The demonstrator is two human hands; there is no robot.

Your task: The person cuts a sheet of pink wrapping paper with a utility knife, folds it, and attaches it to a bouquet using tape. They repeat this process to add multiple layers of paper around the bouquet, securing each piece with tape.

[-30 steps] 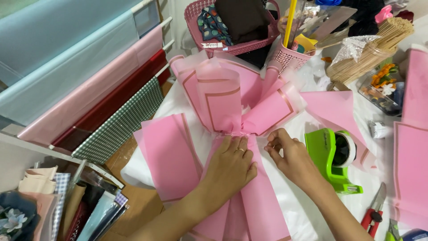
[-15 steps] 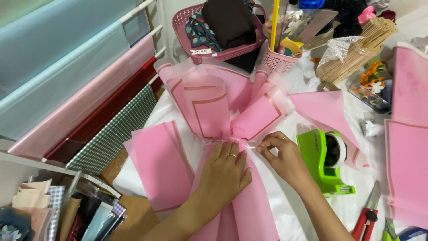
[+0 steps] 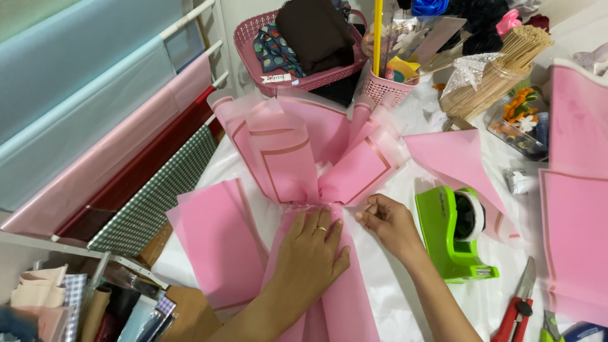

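Pink wrap (image 3: pixel 297 164), folded into a fan of bordered sheets, lies on the white table (image 3: pixel 405 297), gathered to a waist at the centre of the view. We see the left hand (image 3: pixel 310 253) pressed flat on that waist, fingers together and spread over the paper, a ring on one of them. The right hand (image 3: pixel 386 221) sits just beside it at the gather's right edge, fingertips pinched together on the paper fold or on something small; we cannot tell which. More pink sheets (image 3: pixel 218 244) fan out to the left and below the wrists.

Just right of the right hand stands a green tape dispenser (image 3: pixel 456 234); red-handled shears (image 3: pixel 516 307) lie nearer the lower right corner. Behind the wrap are a pink basket (image 3: pixel 297 76), a smaller pink cup (image 3: pixel 389 88) and a bundle of sticks (image 3: pixel 494 73). Paper rolls (image 3: pixel 107 133) hang on a rack at the left.

We judge the risk to be at the waist: if the flat palm lifts or slides, the pleats could spring open, and a hard pinch could crease the thin sheet.
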